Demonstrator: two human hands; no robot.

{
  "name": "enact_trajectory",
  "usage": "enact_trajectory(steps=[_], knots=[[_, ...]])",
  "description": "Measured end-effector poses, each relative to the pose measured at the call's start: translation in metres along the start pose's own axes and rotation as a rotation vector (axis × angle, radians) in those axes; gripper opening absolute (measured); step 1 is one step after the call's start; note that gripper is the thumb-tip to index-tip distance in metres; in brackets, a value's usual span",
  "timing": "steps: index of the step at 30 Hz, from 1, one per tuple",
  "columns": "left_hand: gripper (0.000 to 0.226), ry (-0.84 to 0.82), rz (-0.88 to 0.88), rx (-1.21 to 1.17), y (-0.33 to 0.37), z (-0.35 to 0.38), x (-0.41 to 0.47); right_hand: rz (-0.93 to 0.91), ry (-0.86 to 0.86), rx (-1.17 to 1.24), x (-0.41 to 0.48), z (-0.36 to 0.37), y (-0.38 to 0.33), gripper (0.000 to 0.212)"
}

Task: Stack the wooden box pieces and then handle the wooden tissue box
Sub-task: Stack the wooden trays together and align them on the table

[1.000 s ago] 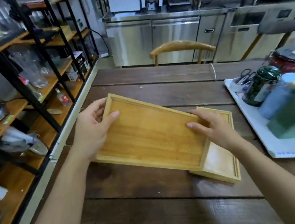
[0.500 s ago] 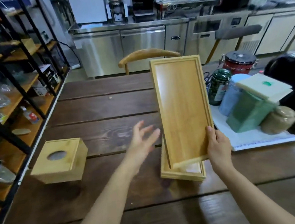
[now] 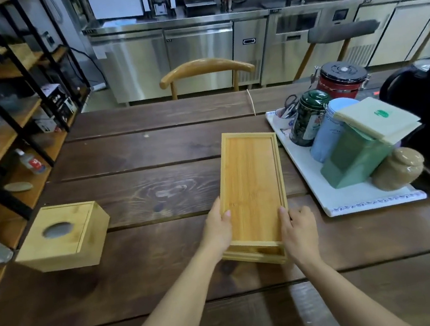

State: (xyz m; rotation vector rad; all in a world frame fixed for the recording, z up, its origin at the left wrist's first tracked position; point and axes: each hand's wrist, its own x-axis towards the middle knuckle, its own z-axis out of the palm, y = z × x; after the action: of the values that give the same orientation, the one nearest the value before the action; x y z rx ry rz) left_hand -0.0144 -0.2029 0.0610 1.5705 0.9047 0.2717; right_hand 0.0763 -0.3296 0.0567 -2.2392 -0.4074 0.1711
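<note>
A wooden tissue box (image 3: pixel 63 237) with a round opening in its top sits alone at the left of the dark plank surface (image 3: pixel 140 155), well apart from the hands. At centre, the left hand (image 3: pixel 217 229) grips the left edge of a long wooden box piece (image 3: pixel 252 185), thumb over the rim, while the right hand (image 3: pixel 299 229) holds the opposite edge, its fingers (image 3: pixel 284 215) curled on the frame. The piece lies flat on a second wooden piece (image 3: pixel 254 256), whose near end shows just beneath it. To the right, just beside the stack, a white tray (image 3: pixel 347 201) carries a green tin (image 3: pixel 308 120), a blue canister (image 3: pixel 326 134), a green box (image 3: pixel 353 160) and a tan lidded jar (image 3: pixel 399 168).
</note>
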Motion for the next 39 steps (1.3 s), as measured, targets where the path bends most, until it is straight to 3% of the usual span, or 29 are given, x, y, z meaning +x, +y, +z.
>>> enact_trajectory(steps=[13,28,30,34,36,39], knots=[[0.036,-0.009,-0.109,0.081,-0.024,0.008,0.018,-0.022,-0.044,-0.240,0.012,0.026,0.038,0.038],[0.041,-0.044,-0.095,0.015,-0.035,0.002,0.023,-0.004,-0.126,-0.152,0.007,0.022,0.045,0.032],[0.044,-0.085,-0.069,-0.010,-0.037,-0.002,0.019,-0.047,-0.200,-0.054,0.001,0.017,0.045,0.044],[0.070,-0.190,0.085,0.082,-0.051,-0.013,0.006,-0.222,-0.393,0.008,-0.015,0.002,0.048,0.075],[0.068,-0.255,0.137,0.170,-0.058,-0.021,0.002,-0.262,-0.479,-0.045,-0.020,-0.004,0.054,0.076],[0.062,-0.358,0.185,0.362,-0.064,-0.031,0.000,-0.388,-0.498,-0.123,-0.020,-0.008,0.064,0.060]])
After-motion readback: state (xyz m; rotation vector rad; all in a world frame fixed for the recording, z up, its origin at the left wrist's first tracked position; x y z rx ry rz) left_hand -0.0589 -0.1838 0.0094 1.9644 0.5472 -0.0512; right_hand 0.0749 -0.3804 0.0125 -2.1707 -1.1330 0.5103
